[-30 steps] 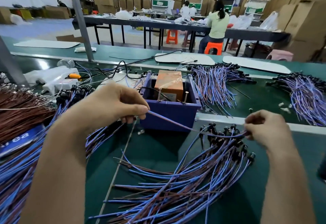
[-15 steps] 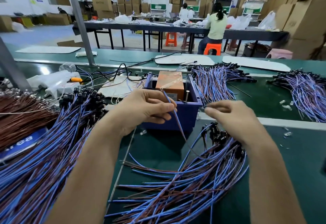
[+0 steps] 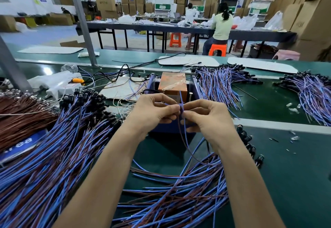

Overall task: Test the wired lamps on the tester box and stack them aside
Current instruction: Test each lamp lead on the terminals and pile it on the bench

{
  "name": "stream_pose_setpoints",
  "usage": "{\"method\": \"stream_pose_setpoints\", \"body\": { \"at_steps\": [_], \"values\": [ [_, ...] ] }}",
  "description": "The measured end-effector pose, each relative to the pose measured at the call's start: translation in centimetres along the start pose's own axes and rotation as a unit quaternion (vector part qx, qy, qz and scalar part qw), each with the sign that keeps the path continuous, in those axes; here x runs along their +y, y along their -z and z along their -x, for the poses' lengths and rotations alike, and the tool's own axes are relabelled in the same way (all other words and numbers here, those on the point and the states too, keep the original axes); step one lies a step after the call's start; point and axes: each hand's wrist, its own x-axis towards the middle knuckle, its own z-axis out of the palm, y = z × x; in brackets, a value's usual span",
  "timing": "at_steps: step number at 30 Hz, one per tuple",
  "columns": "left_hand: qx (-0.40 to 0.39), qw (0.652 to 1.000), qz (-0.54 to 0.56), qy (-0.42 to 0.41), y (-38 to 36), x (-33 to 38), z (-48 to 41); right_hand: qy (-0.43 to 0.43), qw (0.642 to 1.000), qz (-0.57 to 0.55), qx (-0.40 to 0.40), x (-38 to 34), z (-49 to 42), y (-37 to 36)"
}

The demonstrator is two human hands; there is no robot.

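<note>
The left hand [image 3: 154, 113] and right hand [image 3: 206, 118] are together, both pinching one wired lamp's leads [image 3: 180, 98], upright, just before the tester box [image 3: 172, 84] straight ahead.

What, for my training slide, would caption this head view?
Left hand and right hand pinch one lamp's leads before the blue tester box, amid wired-lamp heaps.

Green bench [image 3: 295, 174], wired lamps [image 3: 53, 156] in heaps, blue tester box [image 3: 196, 88]
</note>
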Motion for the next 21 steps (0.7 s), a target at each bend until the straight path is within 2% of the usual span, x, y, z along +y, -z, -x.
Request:
{"method": "stream_pose_setpoints", "body": {
  "at_steps": [3, 8, 14, 21],
  "values": [
    [0.019, 1.0, -0.018, 0.008, 0.2, -0.4, -0.3, -0.011, 0.998, 0.016, 0.052, 0.6, -0.5, 0.6],
    [0.061, 0.995, -0.062, 0.039, 0.3, -1.5, -1.0, -0.025, 0.986, 0.131, 0.097, 1.8, -1.0, 1.5],
    [0.11, 0.991, -0.053, 0.055, 1.1, -2.4, -1.7, -0.033, 0.984, 0.137, 0.107, 2.3, -1.4, 1.6],
    [0.119, 0.99, -0.053, 0.061, 1.6, -2.5, -1.9, -0.024, 0.982, 0.135, 0.127, 2.0, -1.3, 2.1]
  ]
}}
